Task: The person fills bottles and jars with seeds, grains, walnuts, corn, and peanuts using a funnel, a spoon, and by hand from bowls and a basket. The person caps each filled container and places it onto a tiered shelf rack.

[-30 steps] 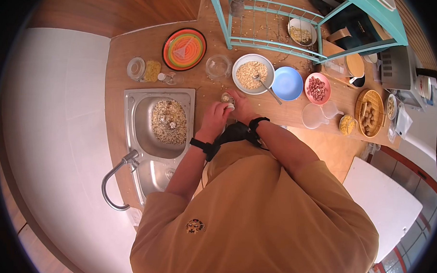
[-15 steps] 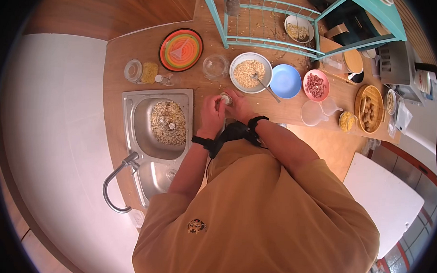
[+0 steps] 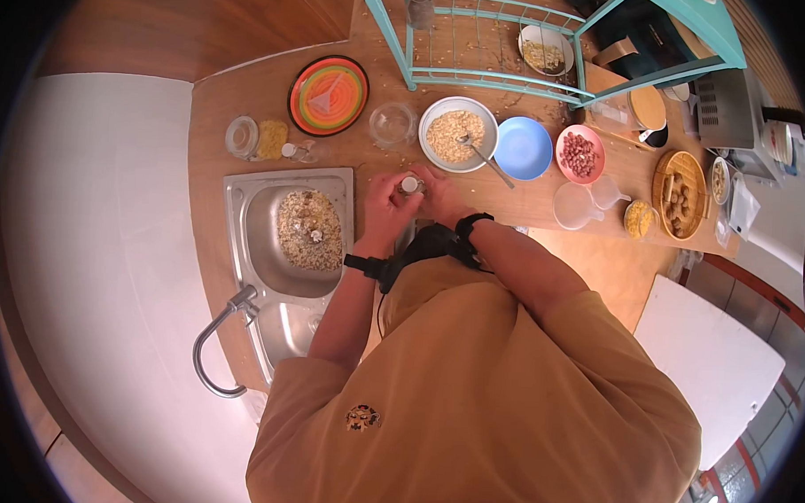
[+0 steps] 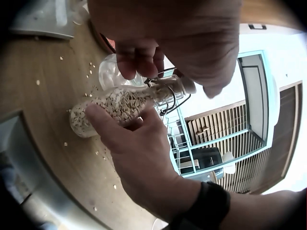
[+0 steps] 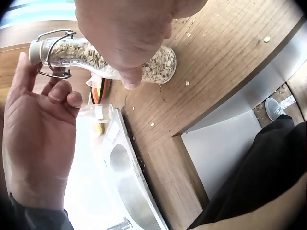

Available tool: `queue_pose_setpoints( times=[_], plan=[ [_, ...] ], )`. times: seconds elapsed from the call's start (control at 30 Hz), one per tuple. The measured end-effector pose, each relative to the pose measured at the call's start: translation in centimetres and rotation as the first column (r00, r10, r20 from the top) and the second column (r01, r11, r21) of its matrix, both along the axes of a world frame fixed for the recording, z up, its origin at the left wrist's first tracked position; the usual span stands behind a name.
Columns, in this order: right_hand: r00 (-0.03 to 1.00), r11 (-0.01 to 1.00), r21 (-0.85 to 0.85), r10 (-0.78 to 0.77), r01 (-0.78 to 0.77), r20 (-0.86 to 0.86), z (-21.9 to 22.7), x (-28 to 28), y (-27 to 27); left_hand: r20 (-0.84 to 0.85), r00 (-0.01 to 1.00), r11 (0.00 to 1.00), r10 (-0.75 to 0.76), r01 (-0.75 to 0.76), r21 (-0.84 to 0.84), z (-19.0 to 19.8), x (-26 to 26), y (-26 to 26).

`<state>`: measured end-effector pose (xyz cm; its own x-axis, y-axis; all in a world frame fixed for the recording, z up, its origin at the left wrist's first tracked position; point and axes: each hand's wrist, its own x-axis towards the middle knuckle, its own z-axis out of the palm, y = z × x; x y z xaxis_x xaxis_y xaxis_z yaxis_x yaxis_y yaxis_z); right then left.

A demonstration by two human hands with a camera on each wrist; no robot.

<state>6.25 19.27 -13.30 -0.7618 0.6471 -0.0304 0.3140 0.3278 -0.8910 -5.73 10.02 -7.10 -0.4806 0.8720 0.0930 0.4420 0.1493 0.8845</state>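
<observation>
A clear glass swing-top bottle (image 4: 122, 103) filled with oat flakes stands on the counter, its wire clasp (image 5: 55, 72) hanging loose around the neck. My right hand (image 3: 444, 198) grips the bottle's body, thumb along one side in the left wrist view. At the top, a white cap (image 5: 35, 52) sits over the mouth. My left hand (image 3: 389, 208) holds this cap between thumb and index finger, with the other fingers curled beside the neck. Part of the bottle's middle is hidden behind my right hand in the right wrist view.
A bowl of oats (image 3: 432, 152) with a spoon, a blue bowl (image 3: 524, 149) and a pink bowl (image 3: 591, 176) line the counter ahead. At left lies the sink (image 3: 290, 175), oats and grains in its basin. Funnels (image 3: 575, 207) sit at right; a turquoise rack (image 3: 488, 79) stands behind.
A second ago the cap was beside the uncovered bottle mouth in my left hand. It has moved onto the mouth. My right hand has stayed around the bottle.
</observation>
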Motion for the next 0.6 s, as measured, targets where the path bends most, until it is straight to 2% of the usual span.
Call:
queue_pose_setpoints(
  times=[0.13, 0.37, 0.47, 0.53, 0.57, 0.6],
  plan=[
    [1.0, 1.0, 0.007, 0.001, -0.001, -0.007, -0.3, -0.1, 0.0, 0.081, 0.997, 0.998, -0.007, 0.011, -0.056, -0.2, -0.3, 0.1],
    [1.0, 1.0, 0.0, 0.021, -0.021, 0.01, -0.9, 0.0, 0.1, 0.117, 0.99, 0.995, -0.081, 0.088, -0.049, -1.0, -1.1, 0.1],
    [1.0, 1.0, 0.026, 0.013, -0.013, -0.008, -1.0, 0.0, -0.1, 0.027, 0.991, 0.987, -0.132, 0.134, -0.087, -2.4, -1.5, 0.0],
    [1.0, 1.0, -0.01, 0.017, -0.017, 0.027, -0.9, 0.0, 0.1, -0.318, 0.931, 0.981, -0.179, 0.193, 0.014, -3.1, -1.8, 0.5],
    [1.0, 1.0, 0.003, 0.011, -0.011, 0.023, -0.8, -0.1, 0.4, -0.325, 0.929, 0.98, -0.18, 0.199, 0.026, -2.9, -1.9, 0.8],
    [1.0, 0.999, 0.035, 0.014, -0.014, 0.0, -0.7, -0.1, 0.4, -0.2, 0.958, 0.977, -0.207, 0.192, -0.093, -2.4, -1.7, 0.5]
  ],
)
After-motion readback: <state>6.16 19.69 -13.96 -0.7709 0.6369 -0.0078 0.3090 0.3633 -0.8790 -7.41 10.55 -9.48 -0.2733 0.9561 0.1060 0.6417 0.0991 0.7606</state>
